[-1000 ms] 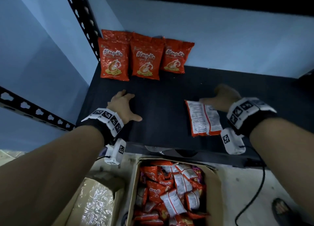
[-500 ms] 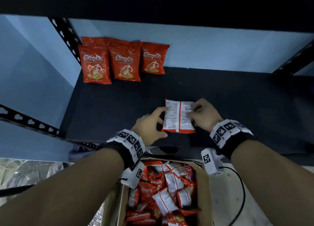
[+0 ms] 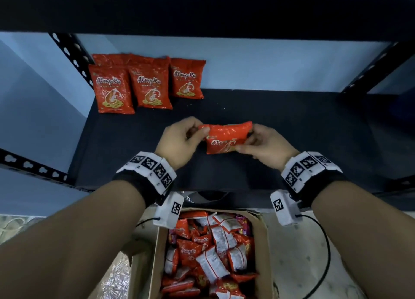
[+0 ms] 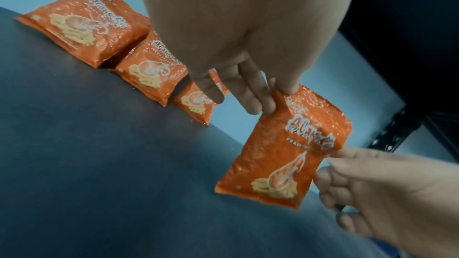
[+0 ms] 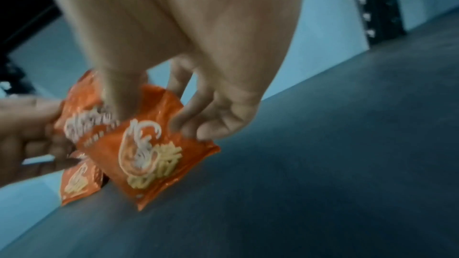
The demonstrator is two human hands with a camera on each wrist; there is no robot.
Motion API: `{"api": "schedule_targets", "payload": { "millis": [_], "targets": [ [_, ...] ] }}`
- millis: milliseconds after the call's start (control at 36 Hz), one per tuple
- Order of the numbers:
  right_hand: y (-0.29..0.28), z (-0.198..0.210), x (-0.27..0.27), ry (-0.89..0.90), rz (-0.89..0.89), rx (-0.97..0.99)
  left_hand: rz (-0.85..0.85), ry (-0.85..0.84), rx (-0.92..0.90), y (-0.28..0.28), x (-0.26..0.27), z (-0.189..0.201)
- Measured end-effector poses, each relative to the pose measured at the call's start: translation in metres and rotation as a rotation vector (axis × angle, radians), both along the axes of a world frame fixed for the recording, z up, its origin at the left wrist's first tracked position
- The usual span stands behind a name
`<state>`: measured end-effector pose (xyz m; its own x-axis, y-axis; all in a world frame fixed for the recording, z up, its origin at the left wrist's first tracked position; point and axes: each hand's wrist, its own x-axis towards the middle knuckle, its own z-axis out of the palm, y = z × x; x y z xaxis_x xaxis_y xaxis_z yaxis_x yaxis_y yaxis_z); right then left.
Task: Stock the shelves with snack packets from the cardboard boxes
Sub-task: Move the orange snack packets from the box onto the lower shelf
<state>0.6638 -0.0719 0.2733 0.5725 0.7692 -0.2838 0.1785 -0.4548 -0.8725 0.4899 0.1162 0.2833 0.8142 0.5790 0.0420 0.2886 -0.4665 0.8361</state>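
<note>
A black cable [image 3: 323, 260] curls over the pale floor [image 3: 296, 265] at the right — behind the rack, a light blue wall [image 3: 269, 60]. Crinkled silvery wrapping [image 3: 116, 278] lies lower left.

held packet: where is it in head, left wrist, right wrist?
Head: held packet centre, between left hand and right hand.
Left wrist: lower right.
Right wrist: left of centre.
Shared landmark: packets standing at the shelf's back.

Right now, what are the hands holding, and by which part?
One orange foil snack packet, held above the shelf: left hand pinches its upper left corner, right hand grips its right edge.
</note>
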Motion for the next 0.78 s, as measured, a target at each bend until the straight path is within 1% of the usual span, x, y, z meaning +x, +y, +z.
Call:
{"api": "schedule_targets", "payload": {
  "millis": [56,83,194,250,306,361,444,500,528,583,694,778],
  "targets": [
    [0.004,0.000,0.001,-0.085,-0.040,0.021,0.004,-0.018,-0.022,0.001,0.005,0.005],
    [0.006,0.000,0.002,-0.088,-0.051,0.030,0.015,-0.035,-0.030,0.001,0.006,0.007],
    [0.015,0.001,0.002,-0.039,-0.054,0.040,0.091,-0.084,-0.064,0.003,0.009,0.009],
    [0.020,-0.001,0.004,-0.027,-0.066,0.037,0.165,-0.112,-0.080,0.003,0.008,0.008],
    [0.026,-0.002,0.006,-0.019,-0.080,0.028,0.248,-0.092,-0.062,0.007,0.004,0.004],
    [0.033,-0.004,0.011,-0.023,-0.099,0.008,0.278,0.029,-0.011,0.013,-0.003,-0.004],
    [0.046,-0.003,0.024,-0.033,-0.114,-0.025,0.198,0.356,0.108,0.020,-0.018,-0.023],
    [0.058,0.000,0.034,-0.054,-0.124,-0.049,0.171,0.574,0.147,0.020,-0.028,-0.035],
    [0.065,0.003,0.038,-0.067,-0.130,-0.064,0.167,0.646,0.153,0.019,-0.032,-0.040],
    [0.078,0.008,0.049,-0.091,-0.139,-0.092,0.162,0.693,0.152,0.018,-0.038,-0.048],
    [0.107,0.018,0.069,-0.151,-0.166,-0.147,0.135,0.706,0.183,0.016,-0.042,-0.056],
    [0.126,0.016,0.084,-0.161,-0.200,-0.183,0.127,0.694,0.177,0.015,-0.043,-0.059]
  ]
}}
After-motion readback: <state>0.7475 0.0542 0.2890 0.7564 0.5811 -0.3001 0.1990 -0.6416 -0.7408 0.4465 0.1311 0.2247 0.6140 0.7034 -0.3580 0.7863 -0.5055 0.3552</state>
